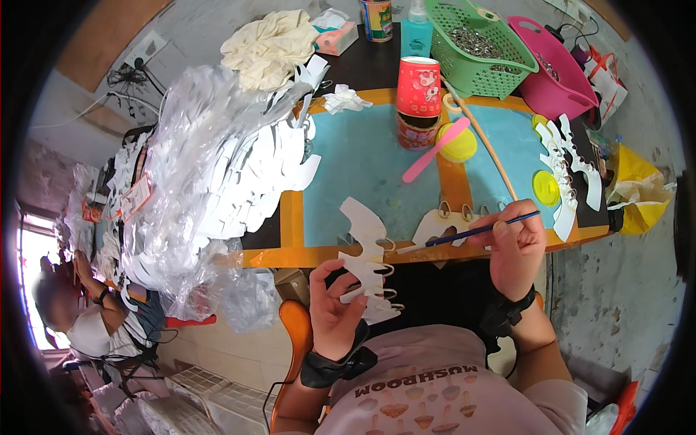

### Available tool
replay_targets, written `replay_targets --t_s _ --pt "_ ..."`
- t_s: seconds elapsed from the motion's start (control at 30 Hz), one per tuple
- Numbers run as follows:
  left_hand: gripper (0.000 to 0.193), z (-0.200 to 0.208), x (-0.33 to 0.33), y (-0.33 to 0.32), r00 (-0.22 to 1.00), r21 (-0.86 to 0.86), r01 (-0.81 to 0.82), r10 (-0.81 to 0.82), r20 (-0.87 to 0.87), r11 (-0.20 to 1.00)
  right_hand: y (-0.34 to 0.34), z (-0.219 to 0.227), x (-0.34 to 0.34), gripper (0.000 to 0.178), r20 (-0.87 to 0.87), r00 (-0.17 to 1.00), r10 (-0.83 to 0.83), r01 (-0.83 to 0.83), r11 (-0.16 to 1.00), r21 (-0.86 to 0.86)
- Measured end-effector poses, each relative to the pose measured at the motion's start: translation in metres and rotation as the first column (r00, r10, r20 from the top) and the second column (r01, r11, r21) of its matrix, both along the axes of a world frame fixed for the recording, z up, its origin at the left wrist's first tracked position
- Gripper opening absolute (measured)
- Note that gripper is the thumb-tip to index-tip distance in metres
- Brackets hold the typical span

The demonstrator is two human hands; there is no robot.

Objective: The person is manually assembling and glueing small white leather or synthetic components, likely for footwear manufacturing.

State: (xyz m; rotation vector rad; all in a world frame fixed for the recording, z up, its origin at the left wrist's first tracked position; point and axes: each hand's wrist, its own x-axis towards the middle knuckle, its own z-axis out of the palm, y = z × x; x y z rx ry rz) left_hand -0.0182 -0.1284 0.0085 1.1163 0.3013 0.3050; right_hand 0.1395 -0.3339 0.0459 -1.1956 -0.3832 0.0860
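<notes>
My left hand [333, 319] grips a white cut-out piece [365, 230] with a wavy outline, held up at the table's near edge. Metal rings stick out along its right side. In my right hand [516, 254] is a thin blue paintbrush [475, 231], pinched by the handle. Its pale tip points left, close to the rings; I cannot tell whether it touches the piece. A second white piece with rings [429, 225] lies on the table beneath the brush. A pink spatula [435, 150] rests against a yellow lidded tub [458, 145] farther back.
A plastic-wrapped heap of white pieces [250, 181] covers the left side. Green [500, 80] and pink [562, 98] baskets of metal parts stand at the back right. A wooden stick [486, 141] slants across the blue mat [341, 159]. Ringed pieces [558, 174] lie right. Another person [109, 319] sits far left.
</notes>
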Motion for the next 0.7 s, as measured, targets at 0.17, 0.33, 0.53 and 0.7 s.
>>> replay_targets --t_s 0.17,0.33,0.53,0.7 --pt "0.063 0.0 -0.004 -0.003 0.999 0.021 0.008 -0.009 0.049 1.0 0.008 -0.009 -0.012 0.011 -0.101 0.995 0.016 -0.007 0.996 0.088" --pt "0.063 0.001 -0.004 -0.005 0.994 0.011 0.0 -0.001 0.112 1.0 0.005 -0.012 -0.018 0.01 -0.125 0.991 0.047 -0.04 0.997 0.061" --pt "0.063 0.004 -0.001 -0.008 0.987 -0.066 0.007 0.004 0.159 0.998 0.001 -0.009 -0.019 0.007 -0.11 0.994 0.007 -0.005 1.0 0.022" --pt "0.063 0.001 0.001 -0.008 0.981 -0.086 -0.006 0.022 0.194 0.996 0.003 -0.01 -0.018 0.005 -0.136 0.991 -0.006 0.012 0.999 0.045"
